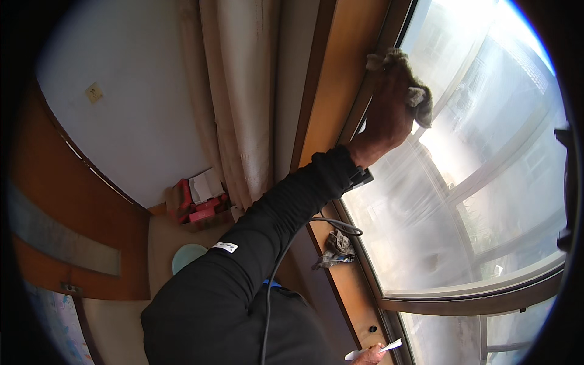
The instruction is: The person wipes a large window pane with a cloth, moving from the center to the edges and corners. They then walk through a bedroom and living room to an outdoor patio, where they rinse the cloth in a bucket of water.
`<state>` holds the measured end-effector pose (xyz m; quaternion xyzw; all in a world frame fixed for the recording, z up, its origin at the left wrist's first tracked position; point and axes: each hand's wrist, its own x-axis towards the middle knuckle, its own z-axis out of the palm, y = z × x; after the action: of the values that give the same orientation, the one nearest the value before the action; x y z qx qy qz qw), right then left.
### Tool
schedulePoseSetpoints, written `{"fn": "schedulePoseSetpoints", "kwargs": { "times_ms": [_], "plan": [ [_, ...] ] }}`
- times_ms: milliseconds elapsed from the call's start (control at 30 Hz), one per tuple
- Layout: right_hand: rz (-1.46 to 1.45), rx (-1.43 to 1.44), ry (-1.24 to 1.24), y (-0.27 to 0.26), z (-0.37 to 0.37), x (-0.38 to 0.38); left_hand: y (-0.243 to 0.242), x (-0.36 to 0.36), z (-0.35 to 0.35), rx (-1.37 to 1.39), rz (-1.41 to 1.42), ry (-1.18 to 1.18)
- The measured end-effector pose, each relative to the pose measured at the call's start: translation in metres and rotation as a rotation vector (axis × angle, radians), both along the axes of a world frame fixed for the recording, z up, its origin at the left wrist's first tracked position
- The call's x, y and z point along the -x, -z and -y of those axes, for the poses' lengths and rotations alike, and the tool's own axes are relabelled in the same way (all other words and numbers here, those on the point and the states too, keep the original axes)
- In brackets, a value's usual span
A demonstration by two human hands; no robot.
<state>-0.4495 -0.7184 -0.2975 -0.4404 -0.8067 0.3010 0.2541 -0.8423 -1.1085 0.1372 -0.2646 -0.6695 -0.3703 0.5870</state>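
My left hand (385,112), at the end of a black sleeve, grips a grey-brown cloth (422,105) against the window by its frame. Folds of the cloth stick out past the fingers on both sides. At the bottom edge of the view, my right hand (372,355) holds a thin, flat white object (391,345) over the wooden sill; its kind is unclear and the hand is partly cut off. The window glass (401,219) looks hazy and streaked. A crumpled grey rag (338,248) lies on the wooden sill (349,292) between the hands.
A black cable (269,292) runs over my body and loops near the sill. A small black round object (372,328) sits on the sill. Beige curtains (246,91) hang beside the window. Behind my arm, a box with red packages (205,212) and a pale green basin (187,258) stand on the floor.
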Motion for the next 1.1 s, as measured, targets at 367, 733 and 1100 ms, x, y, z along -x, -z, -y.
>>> {"fn": "schedulePoseSetpoints", "kwargs": {
  "times_ms": [367,733,1100],
  "plan": [
    [0.064,0.117,0.024,0.013,-0.024,-0.004,0.277,0.022,-0.015,-0.471,0.517,0.101],
    [-0.039,0.134,0.008,-0.003,-0.014,-0.003,0.355,0.014,-0.019,-0.520,0.962,-0.039],
    [-0.062,0.225,0.059,-0.015,-0.009,0.000,0.342,-0.037,-0.052,-0.369,1.192,-0.047]
  ]
}}
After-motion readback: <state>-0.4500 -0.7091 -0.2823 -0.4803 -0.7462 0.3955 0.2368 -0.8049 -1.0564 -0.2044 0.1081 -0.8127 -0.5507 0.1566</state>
